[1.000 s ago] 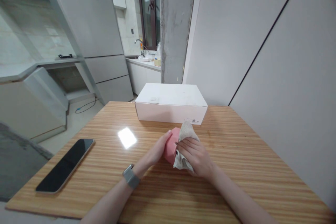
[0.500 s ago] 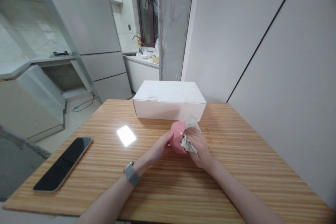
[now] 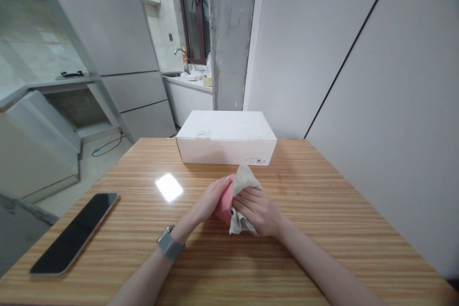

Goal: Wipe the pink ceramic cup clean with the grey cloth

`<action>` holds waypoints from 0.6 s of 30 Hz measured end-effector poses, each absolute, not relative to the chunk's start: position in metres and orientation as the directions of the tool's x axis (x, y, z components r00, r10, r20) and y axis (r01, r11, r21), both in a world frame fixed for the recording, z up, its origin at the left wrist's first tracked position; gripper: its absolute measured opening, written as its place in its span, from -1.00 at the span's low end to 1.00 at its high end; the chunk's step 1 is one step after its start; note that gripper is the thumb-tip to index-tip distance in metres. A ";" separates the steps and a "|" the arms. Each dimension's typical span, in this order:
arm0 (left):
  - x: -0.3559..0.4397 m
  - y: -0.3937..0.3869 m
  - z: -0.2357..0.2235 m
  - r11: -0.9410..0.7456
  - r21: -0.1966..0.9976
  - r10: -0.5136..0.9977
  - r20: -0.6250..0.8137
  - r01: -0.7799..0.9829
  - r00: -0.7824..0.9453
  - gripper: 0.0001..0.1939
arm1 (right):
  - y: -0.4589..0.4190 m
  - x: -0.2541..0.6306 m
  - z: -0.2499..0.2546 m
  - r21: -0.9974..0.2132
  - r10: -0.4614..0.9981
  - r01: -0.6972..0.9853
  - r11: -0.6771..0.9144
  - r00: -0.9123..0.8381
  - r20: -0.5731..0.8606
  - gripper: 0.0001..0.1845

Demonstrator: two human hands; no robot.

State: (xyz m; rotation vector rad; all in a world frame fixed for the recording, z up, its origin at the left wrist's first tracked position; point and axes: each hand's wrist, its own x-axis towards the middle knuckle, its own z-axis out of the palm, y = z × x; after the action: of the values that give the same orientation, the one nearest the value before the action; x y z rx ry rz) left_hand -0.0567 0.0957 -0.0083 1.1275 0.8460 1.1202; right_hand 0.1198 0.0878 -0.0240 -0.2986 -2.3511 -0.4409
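Note:
A glossy pink bowl (image 3: 224, 205) with faceted sides is tipped on its side between my hands, just above or on the table. My left hand (image 3: 211, 199) wraps round its left side, with the fingers along the top. In my right hand (image 3: 262, 213) is a light grey cloth (image 3: 247, 178), pressed against the bowl's open side. One end of the cloth sticks up above my fingers and another hangs below them. Much of the bowl is hidden by the cloth and my hands.
A white box (image 3: 226, 149) stands on the wooden table (image 3: 322, 210) beyond my hands. At the left lies a black phone (image 3: 75, 234). A grey wall panel (image 3: 394, 105) borders the table on the right; a fridge (image 3: 103, 24) and sink counter are behind.
Both hands and the bowl have shifted slightly left and nearer. My left fingers have moved up over the bowl, and the cloth now covers more of its right side.

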 end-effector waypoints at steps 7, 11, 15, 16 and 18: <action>-0.054 0.089 -0.005 0.038 0.971 0.957 0.032 -0.234 0.289 -0.67 | 0.096 0.129 -0.022 0.173 0.166 0.376 0.910 -0.715 0.680 -0.59; -0.047 0.083 -0.009 0.045 0.967 0.954 0.033 -0.252 0.299 -0.68 | 0.097 0.134 -0.021 0.100 0.221 0.417 0.904 -0.653 0.724 -0.56; -0.043 0.081 -0.013 0.121 0.941 0.942 -0.009 -0.315 0.336 -0.66 | 0.098 0.138 -0.023 0.110 0.209 0.419 0.901 -0.642 0.737 -0.55; -0.043 0.082 -0.013 0.143 0.934 0.938 -0.023 -0.326 0.345 -0.66 | 0.098 0.137 -0.022 0.130 0.199 0.422 0.897 -0.650 0.733 -0.56; -0.044 0.085 -0.013 0.167 0.929 0.935 -0.043 -0.331 0.351 -0.66 | 0.096 0.134 -0.020 0.170 0.174 0.417 0.893 -0.669 0.723 -0.57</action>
State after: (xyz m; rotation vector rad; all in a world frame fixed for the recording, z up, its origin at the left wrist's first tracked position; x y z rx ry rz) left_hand -0.0444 0.0846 -0.0126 1.0109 0.7490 1.0320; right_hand 0.1338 0.0957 -0.0205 -0.4217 -2.3032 -0.4176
